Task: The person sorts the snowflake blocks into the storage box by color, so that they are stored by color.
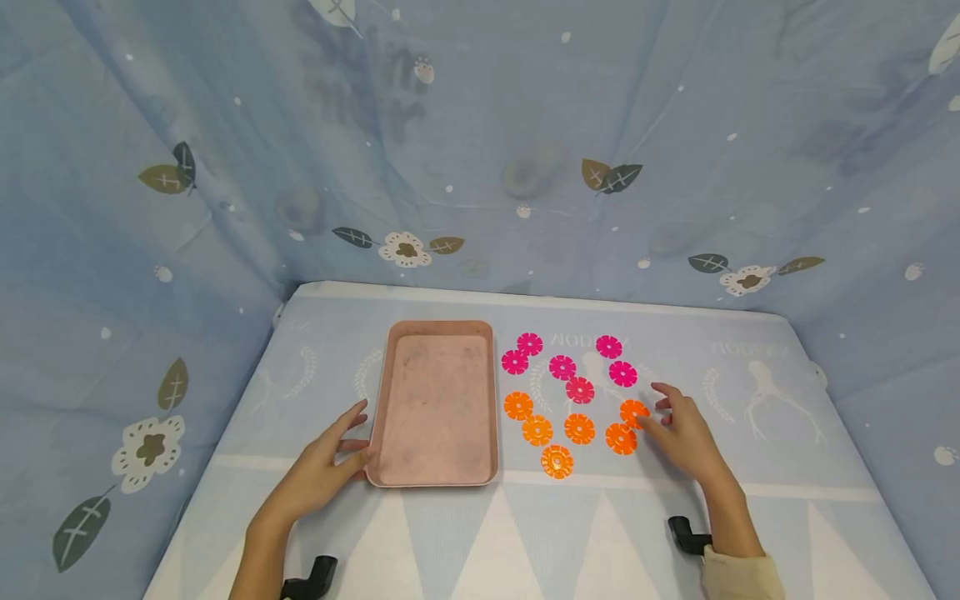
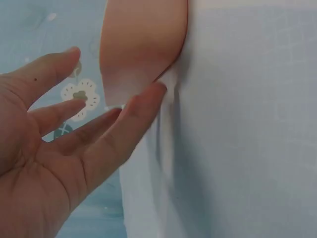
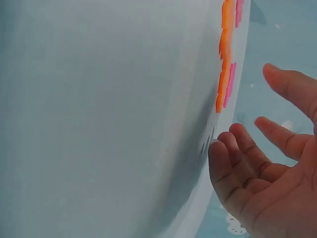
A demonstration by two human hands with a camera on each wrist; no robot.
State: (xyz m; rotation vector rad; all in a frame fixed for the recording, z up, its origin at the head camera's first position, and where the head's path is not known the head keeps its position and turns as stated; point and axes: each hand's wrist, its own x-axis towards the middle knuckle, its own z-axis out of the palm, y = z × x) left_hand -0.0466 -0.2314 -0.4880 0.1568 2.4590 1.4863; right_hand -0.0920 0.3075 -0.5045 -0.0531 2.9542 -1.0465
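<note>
A shallow pink rectangular tray (image 1: 441,404) lies on the table, with nothing in it. My left hand (image 1: 318,471) is at its lower left corner, fingers spread and loosely bent; the left wrist view shows a fingertip by the tray's corner (image 2: 143,44), and I cannot tell whether it touches. To the tray's right lie several flower-shaped pink discs (image 1: 562,367), with several matching orange discs (image 1: 579,428) nearer me. Beside the rightmost orange disc (image 1: 621,439) hovers my right hand (image 1: 682,433), relaxed and holding nothing. Both colours appear edge-on past its fingers in the right wrist view.
Patterned pale blue and white cloth covers the table (image 1: 795,450). A blue fabric wall (image 1: 480,150) with leaf and flower prints rises behind and at both sides. Black mounts (image 1: 686,535) sit at both wrists.
</note>
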